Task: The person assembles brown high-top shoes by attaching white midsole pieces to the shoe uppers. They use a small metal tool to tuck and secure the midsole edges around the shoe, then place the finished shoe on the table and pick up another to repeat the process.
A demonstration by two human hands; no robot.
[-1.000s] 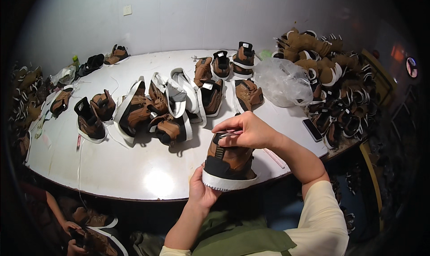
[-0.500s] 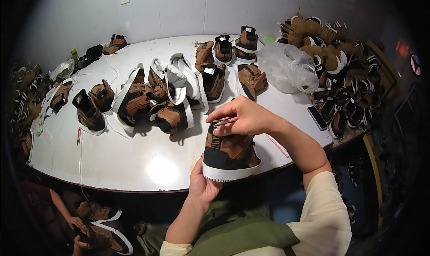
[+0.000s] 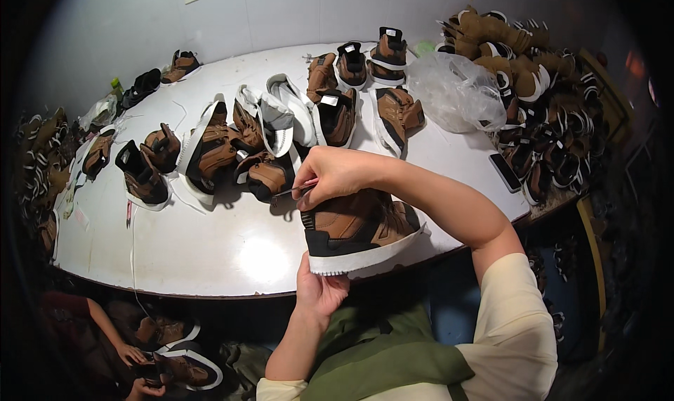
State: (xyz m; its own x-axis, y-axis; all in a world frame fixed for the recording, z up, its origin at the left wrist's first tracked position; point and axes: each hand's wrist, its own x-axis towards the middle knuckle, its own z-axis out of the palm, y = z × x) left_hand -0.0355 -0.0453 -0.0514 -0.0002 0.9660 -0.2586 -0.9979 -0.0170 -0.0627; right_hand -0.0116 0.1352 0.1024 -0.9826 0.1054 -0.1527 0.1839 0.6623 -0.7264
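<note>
In front of me a brown and black high-top shoe (image 3: 351,225) is held up at the table's near edge, its white sole downward and its stitched heel end toward the left. My left hand (image 3: 319,289) supports it from below, closed under the heel of the sole. Over the top of the shoe bends my right hand (image 3: 326,176), its fingers pinched round a thin pink-handled tool (image 3: 307,185) with a slim metal tip. That tip points left, past the shoe's collar. The exact kind of tool cannot be made out.
Several similar shoes (image 3: 210,152) stand and lie across the white table (image 3: 196,254). A clear plastic bag (image 3: 449,96) and a black phone (image 3: 505,173) lie at the right, by a large shoe pile (image 3: 554,134). At lower left, another person's hands (image 3: 137,366) handle a shoe.
The shoe has turned so its toe end now points right and its side shows. My right hand has moved left with the tool, to the collar. My left hand stays under the heel.
</note>
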